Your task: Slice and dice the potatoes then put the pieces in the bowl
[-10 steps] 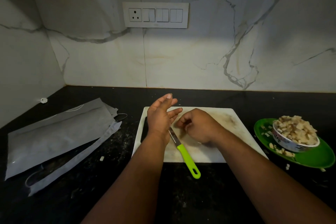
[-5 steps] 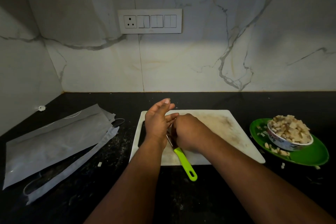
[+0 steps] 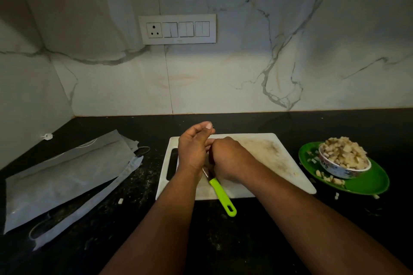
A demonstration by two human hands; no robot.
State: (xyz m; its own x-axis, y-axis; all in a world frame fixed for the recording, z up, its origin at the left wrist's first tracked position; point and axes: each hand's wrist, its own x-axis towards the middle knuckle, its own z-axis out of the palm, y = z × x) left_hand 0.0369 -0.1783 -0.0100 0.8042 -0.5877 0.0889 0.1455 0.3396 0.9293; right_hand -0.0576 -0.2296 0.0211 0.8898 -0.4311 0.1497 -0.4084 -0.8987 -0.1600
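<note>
We find the left hand [image 3: 193, 152] upright on edge on the white plastic cutting board [image 3: 277, 158], fingers straight and together. The right hand [image 3: 228, 158], curled, presses against it; its contents we cannot tell. The green-handled knife [image 3: 220, 194] lies beneath. Diced potato pieces [image 3: 344, 154] heap the patterned bowl [image 3: 339, 169] on a glossy green plate [image 3: 368, 183].

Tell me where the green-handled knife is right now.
In the head view, the knife lies on the near edge of the white cutting board, between the left hand and right hand; its handle overhangs onto the black counter.
</note>
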